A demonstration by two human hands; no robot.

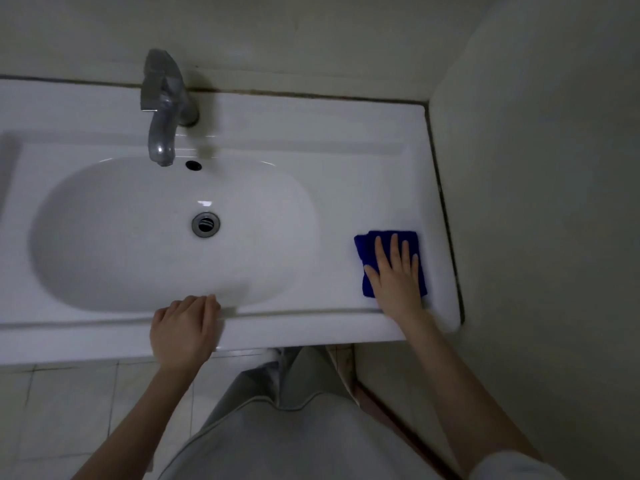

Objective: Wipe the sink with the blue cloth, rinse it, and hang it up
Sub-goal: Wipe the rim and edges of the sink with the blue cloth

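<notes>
A white sink (311, 161) fills the upper half of the view, with an oval basin and a metal drain (205, 224) in its middle. A folded blue cloth (362, 245) lies on the flat ledge to the right of the basin. My right hand (396, 275) presses flat on the cloth, fingers straight and spread. My left hand (185, 329) rests on the sink's front rim with its fingers curled over the edge, near the basin's lower lip.
A grey metal tap (162, 105) stands at the back of the sink, its spout over the basin. A wall (536, 202) closes off the sink's right end. Tiled floor (69, 410) shows below the front edge.
</notes>
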